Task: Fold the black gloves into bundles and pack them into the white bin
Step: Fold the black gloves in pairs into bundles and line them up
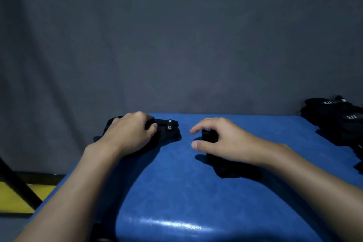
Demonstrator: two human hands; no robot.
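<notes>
**Two gloves in hand, none bundled yet**

Nearest me on the blue worktop (176, 192), right of the middle, lies the near glove (235, 171), flat and dark. My right grip (222, 141) is clenched on its far end, thumb and curled fingers pinching a fold of the fabric.

Further back, towards the far left edge, my left grip (131, 133) is curled over the far glove (169, 129) and holds it down. A small white tag (170, 126) beside my fingers reads, sideways, what looks like "5.11".

At the far right corner sits a pile of black gloves (337, 124), loose and unfolded; two show white "5.11" lettering, upside down to me. Behind everything hangs a grey cloth (176, 35).

I judge this an early stage: I see no finished bundle. The white bin is out of view, so what it holds I cannot tell. The pile still waits.
</notes>
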